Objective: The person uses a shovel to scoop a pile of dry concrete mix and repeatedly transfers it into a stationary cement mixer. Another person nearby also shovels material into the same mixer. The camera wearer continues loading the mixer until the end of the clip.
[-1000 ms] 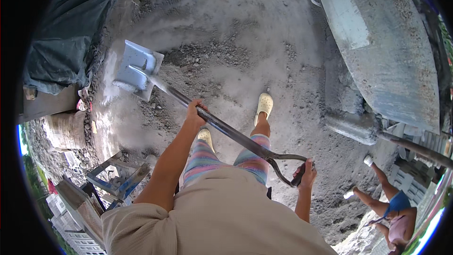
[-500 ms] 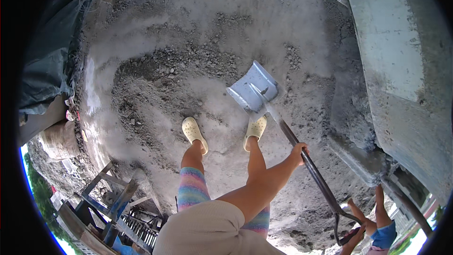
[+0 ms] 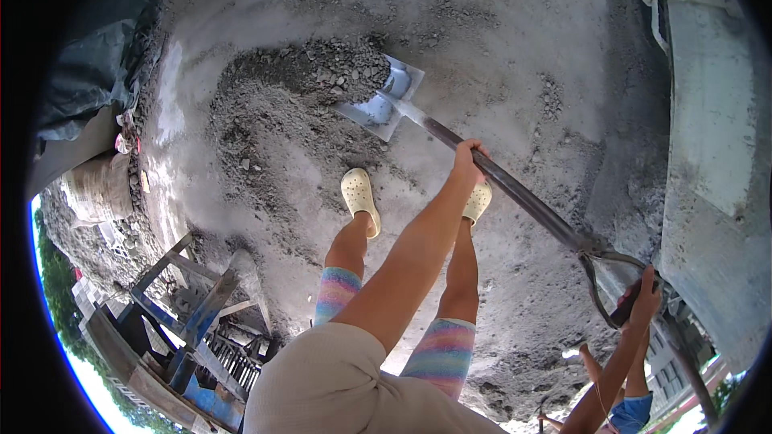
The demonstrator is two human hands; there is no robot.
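Note:
A shovel [image 3: 379,109] with a pale metal blade, a long dark shaft and a loop handle reaches ahead of me. My left hand [image 3: 472,156] is wrapped round the middle of its shaft. The loop handle's grip at the right is held by my right hand [image 3: 642,299]. The blade lies low at the right edge of a heap of grey gravel [image 3: 342,68], and loose stones and dirt cover its left part. My feet, in cream clogs [image 3: 359,193], stand just behind the heap.
A long pale grey metal body [image 3: 708,137] runs along the right side. Another person [image 3: 631,410] in blue shorts stands at the lower right. A worn wood-and-metal frame [image 3: 205,313] stands at the lower left. A dark tarp [image 3: 92,72] and a sack [image 3: 100,189] lie left.
Both hands have pushed the shovel forward and left. Its blade, bare before, has gone into the edge of the gravel heap and carries stones and dirt. My view has shifted slightly.

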